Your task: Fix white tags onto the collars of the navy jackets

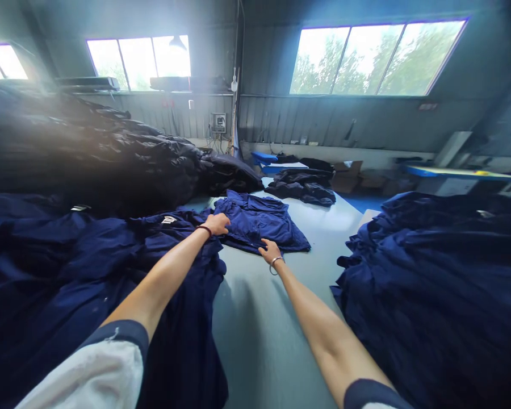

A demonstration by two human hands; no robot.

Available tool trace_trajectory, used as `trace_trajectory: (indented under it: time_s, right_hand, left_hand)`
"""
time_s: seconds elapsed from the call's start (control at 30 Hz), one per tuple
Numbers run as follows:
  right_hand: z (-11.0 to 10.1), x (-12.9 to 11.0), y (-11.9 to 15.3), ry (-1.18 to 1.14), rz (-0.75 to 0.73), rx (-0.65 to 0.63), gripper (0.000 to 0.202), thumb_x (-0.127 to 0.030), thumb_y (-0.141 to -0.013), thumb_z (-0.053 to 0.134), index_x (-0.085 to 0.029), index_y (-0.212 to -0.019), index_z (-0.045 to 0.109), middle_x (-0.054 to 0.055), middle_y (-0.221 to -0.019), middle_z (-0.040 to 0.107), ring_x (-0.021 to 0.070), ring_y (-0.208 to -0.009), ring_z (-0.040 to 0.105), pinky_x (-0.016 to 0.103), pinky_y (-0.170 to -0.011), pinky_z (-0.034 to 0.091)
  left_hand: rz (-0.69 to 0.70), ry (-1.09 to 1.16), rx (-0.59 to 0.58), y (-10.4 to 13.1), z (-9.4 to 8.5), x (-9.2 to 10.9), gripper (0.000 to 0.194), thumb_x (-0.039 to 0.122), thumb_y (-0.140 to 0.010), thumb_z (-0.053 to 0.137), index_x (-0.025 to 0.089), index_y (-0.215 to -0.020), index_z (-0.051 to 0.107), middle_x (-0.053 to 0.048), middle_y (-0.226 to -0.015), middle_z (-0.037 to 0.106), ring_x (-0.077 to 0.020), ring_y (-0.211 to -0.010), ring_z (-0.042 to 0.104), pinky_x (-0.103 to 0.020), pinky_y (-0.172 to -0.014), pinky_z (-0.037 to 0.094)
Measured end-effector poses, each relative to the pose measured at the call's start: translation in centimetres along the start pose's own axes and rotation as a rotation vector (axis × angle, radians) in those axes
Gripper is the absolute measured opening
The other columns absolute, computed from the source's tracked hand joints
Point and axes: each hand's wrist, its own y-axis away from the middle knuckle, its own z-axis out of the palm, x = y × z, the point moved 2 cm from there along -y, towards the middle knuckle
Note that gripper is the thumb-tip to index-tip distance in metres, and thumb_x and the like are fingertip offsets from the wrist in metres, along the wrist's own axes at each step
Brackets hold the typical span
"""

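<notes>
A navy blue garment (259, 220) lies folded on the pale tabletop ahead of me, creased across its upper part. My left hand (218, 224), with a dark band at the wrist, reaches to the garment's left edge; its fingers are stretched out and slightly bent over the cloth. At the near edge is my right hand (271, 250), a silver bangle on its wrist. Its fingers are apart and touch or hover just over the cloth; which of the two I cannot tell. Neither hand visibly grips the fabric.
Navy garments (68, 272) are heaped along the left, with a large pile of shiny black garments (123, 153) behind. Another navy stack (443, 272) rises on the right. Dark folded clothes (302, 184) lie farther along the table (255, 318). Cardboard boxes (347, 176) stand beyond.
</notes>
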Motion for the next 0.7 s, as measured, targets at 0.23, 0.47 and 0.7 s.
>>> trace_trajectory:
  time_s: [0.23, 0.47, 0.7]
  right_hand:
    - [-1.0, 5.3, -3.0, 0.242, -0.175, -0.068, 0.045, -0.013, -0.082, 0.06, -0.015, -0.127, 0.062, 0.013, -0.133, 0.057, 0.0182, -0.125, 0.053, 0.033, -0.111, 0.038]
    - [-0.8, 7.2, -5.6, 0.319, -0.244, -0.137, 0.042, -0.014, -0.084, 0.063, -0.019, -0.126, 0.062, 0.01, -0.132, 0.06, 0.0177, -0.124, 0.055, 0.032, -0.108, 0.041]
    - [-1.9, 6.0, -6.2, 0.538, -0.15, -0.124, 0.019, -0.025, -0.088, 0.062, -0.027, -0.106, 0.07, 0.006, -0.114, 0.069, 0.0208, -0.104, 0.064, 0.032, -0.087, 0.049]
  left_hand:
    - [0.109, -0.086, -0.191, -5.9, 6.1, 5.6, 0.04, 0.02, -0.071, 0.075, 0.026, -0.11, 0.07, -0.007, -0.122, 0.067, -0.0237, -0.118, 0.059, -0.034, -0.106, 0.042]
    - [0.073, -0.171, -0.142, -8.2, 10.8, 6.6, 0.037, 0.006, -0.078, 0.057, 0.017, -0.111, 0.069, -0.014, -0.125, 0.063, -0.0229, -0.107, 0.066, -0.031, -0.094, 0.051]
    - [-0.031, -0.125, -0.081, -9.6, 12.5, 5.6, 0.028, 0.009, -0.086, 0.048, 0.014, -0.1, 0.072, -0.015, -0.104, 0.072, -0.024, -0.103, 0.068, -0.03, -0.085, 0.053]
